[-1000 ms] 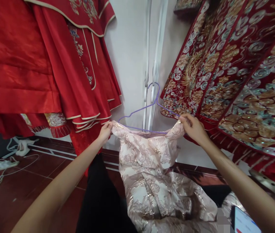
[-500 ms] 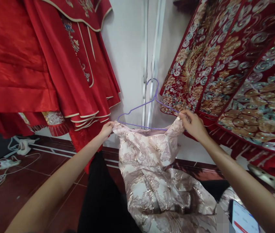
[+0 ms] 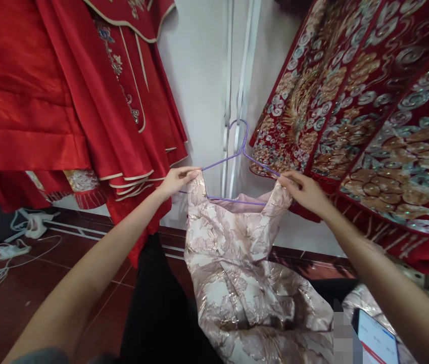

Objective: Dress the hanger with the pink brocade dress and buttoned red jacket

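Seating the dress on the hanger: work one shoulder at a time, keeping the strap taut along the wire arm until it sits past the bend
Left hand (image 3: pixel 178 180): pinched shut on the left strap of the dress (image 3: pixel 233 263), at the left end of the hanger (image 3: pixel 233 167)
Right hand (image 3: pixel 305 192): fingers closed on the right strap and the wire under it, at the hanger's right end
Grip advice: hold both ends level so the wire does not tip and shed a strap; avoid pulling the brocade sideways across the wire tip
Dress position: held up in front of the wall (image 3: pixel 202 76), between the red robes (image 3: pixel 66 101) on the left and the embroidered cloth (image 3: pixel 369 111) on the right; skirt pooled low over the lap, near the floor (image 3: pixel 28 283)
Dress axis: long axis runs top to bottom, neckline up, hem toward the camera
Hanger axis: bar near horizontal, left to right; hook points up, free of any rail
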`<move>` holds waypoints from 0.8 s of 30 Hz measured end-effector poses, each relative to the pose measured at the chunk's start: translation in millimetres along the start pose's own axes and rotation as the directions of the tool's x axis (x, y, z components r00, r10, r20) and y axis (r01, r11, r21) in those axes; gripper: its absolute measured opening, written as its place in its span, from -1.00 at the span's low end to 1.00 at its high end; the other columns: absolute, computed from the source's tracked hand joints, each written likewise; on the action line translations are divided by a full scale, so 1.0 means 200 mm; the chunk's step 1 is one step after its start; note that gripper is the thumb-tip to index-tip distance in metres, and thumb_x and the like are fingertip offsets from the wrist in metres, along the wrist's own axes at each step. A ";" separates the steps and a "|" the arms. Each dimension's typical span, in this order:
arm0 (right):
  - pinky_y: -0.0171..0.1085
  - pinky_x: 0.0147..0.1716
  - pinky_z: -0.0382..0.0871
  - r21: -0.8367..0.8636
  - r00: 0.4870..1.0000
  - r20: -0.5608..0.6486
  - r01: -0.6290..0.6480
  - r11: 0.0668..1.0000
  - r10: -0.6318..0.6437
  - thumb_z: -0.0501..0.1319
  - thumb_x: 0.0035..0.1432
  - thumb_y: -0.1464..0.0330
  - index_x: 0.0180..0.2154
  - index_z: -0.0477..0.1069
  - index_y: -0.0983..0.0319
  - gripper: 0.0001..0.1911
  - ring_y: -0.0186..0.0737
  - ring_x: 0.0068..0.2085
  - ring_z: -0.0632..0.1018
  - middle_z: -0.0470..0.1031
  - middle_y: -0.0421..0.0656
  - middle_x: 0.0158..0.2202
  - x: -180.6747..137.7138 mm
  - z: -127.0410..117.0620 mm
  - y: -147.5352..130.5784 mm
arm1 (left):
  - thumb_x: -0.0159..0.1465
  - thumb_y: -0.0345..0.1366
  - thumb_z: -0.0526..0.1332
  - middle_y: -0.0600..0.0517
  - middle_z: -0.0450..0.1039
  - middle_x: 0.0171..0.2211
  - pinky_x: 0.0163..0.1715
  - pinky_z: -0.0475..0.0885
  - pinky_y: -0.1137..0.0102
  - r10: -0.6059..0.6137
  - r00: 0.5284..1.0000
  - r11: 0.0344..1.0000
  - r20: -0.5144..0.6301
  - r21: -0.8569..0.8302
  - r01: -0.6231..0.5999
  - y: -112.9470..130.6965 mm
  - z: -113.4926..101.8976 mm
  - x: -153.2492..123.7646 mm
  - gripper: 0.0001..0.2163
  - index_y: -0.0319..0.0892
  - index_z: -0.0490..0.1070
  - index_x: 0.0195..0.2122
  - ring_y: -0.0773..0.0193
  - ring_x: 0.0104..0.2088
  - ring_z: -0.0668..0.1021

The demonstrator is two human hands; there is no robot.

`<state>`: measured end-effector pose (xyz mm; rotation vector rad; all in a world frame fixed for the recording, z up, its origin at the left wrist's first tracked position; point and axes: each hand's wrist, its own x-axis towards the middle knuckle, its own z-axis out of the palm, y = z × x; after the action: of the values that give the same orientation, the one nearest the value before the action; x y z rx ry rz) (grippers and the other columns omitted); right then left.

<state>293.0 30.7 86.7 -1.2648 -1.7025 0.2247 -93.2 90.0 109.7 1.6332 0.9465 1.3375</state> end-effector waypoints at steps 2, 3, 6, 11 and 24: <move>-0.20 -0.24 0.39 0.198 0.994 0.077 -0.097 0.975 0.083 0.31 -0.05 0.17 -0.18 0.48 0.16 -0.64 -0.16 -0.27 0.54 0.57 -0.14 -0.26 -0.01 -0.05 0.02 | -0.12 -0.33 0.45 -0.06 0.56 -0.27 -0.18 0.42 0.36 -0.043 0.999 0.999 0.004 -0.008 0.043 -0.01 -0.01 0.00 -0.55 -0.22 0.51 -0.14 0.16 -0.21 0.56; -0.22 -0.25 0.40 0.311 0.985 0.102 -0.163 0.936 0.138 0.36 -0.11 0.21 -0.15 0.48 0.17 -0.58 -0.17 -0.29 0.55 0.58 -0.13 -0.27 -0.02 -0.07 0.04 | -0.15 -0.33 0.47 -0.07 0.56 -0.28 -0.22 0.44 0.35 -0.069 0.997 0.997 -0.028 -0.029 0.068 -0.03 -0.01 0.00 -0.49 -0.21 0.49 -0.11 0.17 -0.25 0.57; -0.25 -0.27 0.43 0.609 0.947 0.111 -0.305 0.732 0.302 0.38 -0.15 0.29 -0.13 0.48 0.17 -0.55 -0.21 -0.31 0.57 0.58 -0.11 -0.25 -0.11 -0.03 0.11 | -0.18 -0.32 0.48 -0.09 0.55 -0.22 -0.25 0.46 0.35 -0.182 0.973 0.969 -0.143 -0.196 0.153 -0.18 0.02 -0.06 -0.47 -0.20 0.47 -0.11 0.21 -0.29 0.58; -0.18 -0.28 0.47 0.597 0.911 0.222 -0.408 0.690 0.347 0.29 -0.06 0.04 -0.34 0.49 0.20 -0.62 -0.15 -0.32 0.57 0.58 -0.14 -0.33 -0.34 0.29 0.24 | -0.12 -0.20 0.47 -0.17 0.56 -0.25 -0.26 0.48 0.31 -0.433 0.898 0.866 0.075 -0.241 0.438 -0.50 0.22 -0.31 -0.60 -0.27 0.52 -0.27 0.16 -0.33 0.59; -0.17 -0.10 0.44 0.513 0.624 0.736 -0.767 0.386 0.263 0.28 -0.07 -0.01 -0.30 0.50 0.16 -0.58 -0.10 -0.18 0.58 0.59 -0.12 -0.25 -0.53 0.25 0.48 | -0.04 -0.02 0.39 -0.14 0.52 -0.08 -0.09 0.45 0.29 -0.676 0.651 0.676 0.345 -0.062 0.735 -0.64 0.03 -0.46 -0.43 -0.21 0.43 -0.04 0.08 -0.10 0.56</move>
<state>313.9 4.9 -61.5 -1.0068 -1.2037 1.7592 -110.0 55.9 -43.9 1.0654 1.0708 0.5861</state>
